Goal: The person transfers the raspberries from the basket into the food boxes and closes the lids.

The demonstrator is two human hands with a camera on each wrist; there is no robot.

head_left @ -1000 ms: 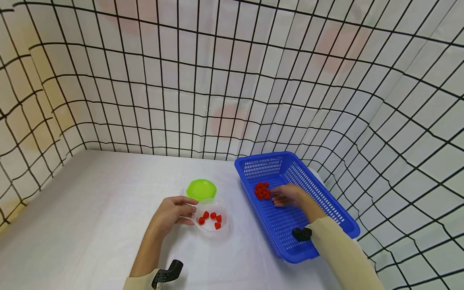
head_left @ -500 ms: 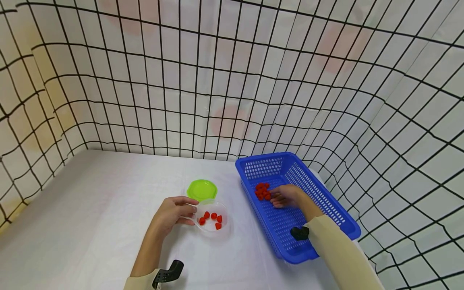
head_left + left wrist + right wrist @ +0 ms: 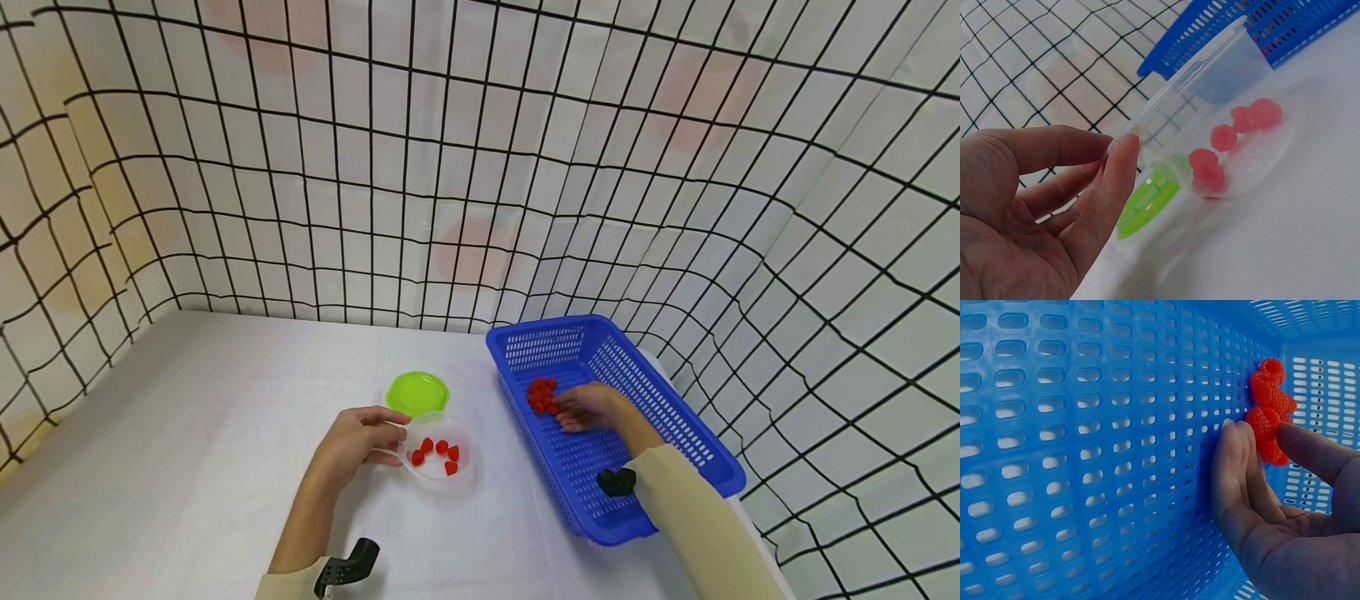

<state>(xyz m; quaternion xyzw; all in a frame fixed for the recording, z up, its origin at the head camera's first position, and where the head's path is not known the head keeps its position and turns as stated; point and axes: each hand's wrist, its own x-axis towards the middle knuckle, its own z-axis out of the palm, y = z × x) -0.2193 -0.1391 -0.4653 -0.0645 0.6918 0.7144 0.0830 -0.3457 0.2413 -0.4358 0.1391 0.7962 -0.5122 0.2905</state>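
My left hand (image 3: pixel 358 442) pinches the near-left rim of a clear round plastic tub (image 3: pixel 1235 69) between thumb and fingers. Several red raspberries (image 3: pixel 1224 137) lie on the tub's bottom. Inside the blue basket (image 3: pixel 637 367), my right hand (image 3: pixel 592 407) reaches to a small heap of raspberries (image 3: pixel 1266 419). In the right wrist view the thumb and fingers are spread apart, the thumb tip right at the berries and the fingertips close over the basket floor. No berry shows between them.
A bright green lid (image 3: pixel 417 393) lies just behind the tub on the white table (image 3: pixel 225 400). Black wire mesh (image 3: pixel 420 183) stands along the back and both sides, close to the basket's right and far edges.
My right hand has shifted slightly left, bringing its fingertips up to the raspberry heap. The left hand and the tub have stayed in place.
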